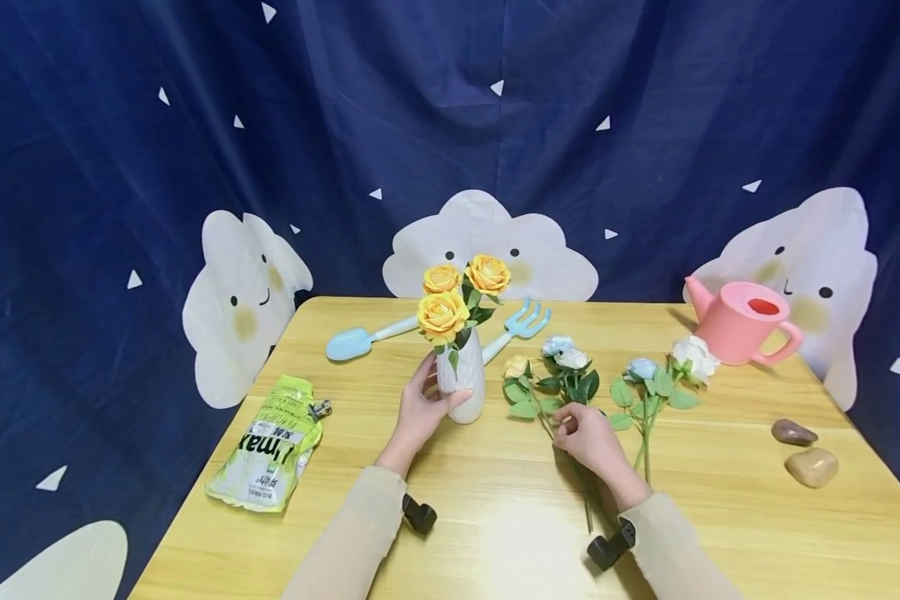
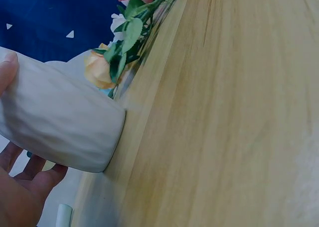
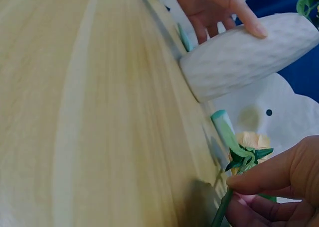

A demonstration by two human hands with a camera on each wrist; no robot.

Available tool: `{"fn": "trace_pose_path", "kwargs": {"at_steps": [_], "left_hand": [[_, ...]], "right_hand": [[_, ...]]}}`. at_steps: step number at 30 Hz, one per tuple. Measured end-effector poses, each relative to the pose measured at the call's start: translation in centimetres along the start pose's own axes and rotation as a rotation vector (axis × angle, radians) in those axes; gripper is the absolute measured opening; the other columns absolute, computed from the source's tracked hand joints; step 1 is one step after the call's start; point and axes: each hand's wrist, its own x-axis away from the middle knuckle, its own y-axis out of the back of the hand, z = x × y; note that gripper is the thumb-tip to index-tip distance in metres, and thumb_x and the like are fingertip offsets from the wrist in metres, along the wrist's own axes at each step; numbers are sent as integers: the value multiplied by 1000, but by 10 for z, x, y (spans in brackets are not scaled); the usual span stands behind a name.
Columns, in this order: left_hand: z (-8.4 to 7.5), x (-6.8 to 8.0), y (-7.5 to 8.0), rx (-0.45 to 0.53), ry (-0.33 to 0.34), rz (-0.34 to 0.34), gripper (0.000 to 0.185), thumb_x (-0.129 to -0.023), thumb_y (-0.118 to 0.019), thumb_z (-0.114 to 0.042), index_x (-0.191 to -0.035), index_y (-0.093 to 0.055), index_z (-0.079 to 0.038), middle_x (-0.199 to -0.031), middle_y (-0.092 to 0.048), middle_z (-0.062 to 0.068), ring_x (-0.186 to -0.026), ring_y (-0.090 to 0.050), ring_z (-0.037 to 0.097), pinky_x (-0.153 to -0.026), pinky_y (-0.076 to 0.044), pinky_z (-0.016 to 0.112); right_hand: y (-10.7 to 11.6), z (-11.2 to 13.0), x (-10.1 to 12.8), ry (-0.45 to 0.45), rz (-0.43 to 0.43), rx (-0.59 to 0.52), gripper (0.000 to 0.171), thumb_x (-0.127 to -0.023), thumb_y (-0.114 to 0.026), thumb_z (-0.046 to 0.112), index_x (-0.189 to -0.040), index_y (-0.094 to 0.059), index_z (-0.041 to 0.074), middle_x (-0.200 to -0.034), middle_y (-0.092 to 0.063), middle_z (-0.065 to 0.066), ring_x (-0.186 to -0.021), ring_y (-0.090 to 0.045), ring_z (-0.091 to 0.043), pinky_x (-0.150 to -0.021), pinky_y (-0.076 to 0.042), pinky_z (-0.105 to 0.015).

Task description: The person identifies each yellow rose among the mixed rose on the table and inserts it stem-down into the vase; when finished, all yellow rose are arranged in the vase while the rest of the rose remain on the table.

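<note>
My left hand (image 1: pixel 422 414) grips a white textured vase (image 1: pixel 465 392), thumb across its front and fingers behind it. Three yellow-orange roses (image 1: pixel 442 317) stand in the vase, which is upright on the table. Thumb and fingertips of my right hand (image 3: pixel 279 187) pinch a green stem (image 3: pixel 223 207) just below a peach rose (image 3: pixel 254 140). Beside that hand in the head view lie a pale blue rose and a white rose (image 1: pixel 572 358) with dark leaves. Farther right, a blue rose (image 1: pixel 641 369) and a white flower (image 1: pixel 693 358) rest on the wood.
Behind the vase are a blue toy shovel (image 1: pixel 350 343) and a blue toy rake (image 1: pixel 527 321). A pink watering can (image 1: pixel 738 325) stands back right, with two stones (image 1: pixel 812 467) nearer. A clipped green-and-white bag (image 1: pixel 270 450) lies on the left of the wooden table (image 1: pixel 495 533).
</note>
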Motion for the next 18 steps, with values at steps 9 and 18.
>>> {"fn": "trace_pose_path", "kwargs": {"at_steps": [9,18], "left_hand": [[0,0,0,-11,-4,-1,79,-74,-80,-16,-142,-39,-15,-121,-52,16,-107,-53,32,-90,-46,43],[-2,0,0,-17,-6,-2,80,-73,-80,-12,-142,-39,-13,-122,-52,15,-107,-53,31,-89,-46,42]], "right_hand": [[8,4,-3,-10,-1,-185,26,-75,-64,-10,-102,-62,-8,-75,-61,-9,-61,-55,-17,-49,-47,-25],[14,11,-7,46,-93,-275,26,-78,-65,-10,-104,-64,-8,-84,-63,-15,-72,-57,-18,-57,-49,-22]]}}
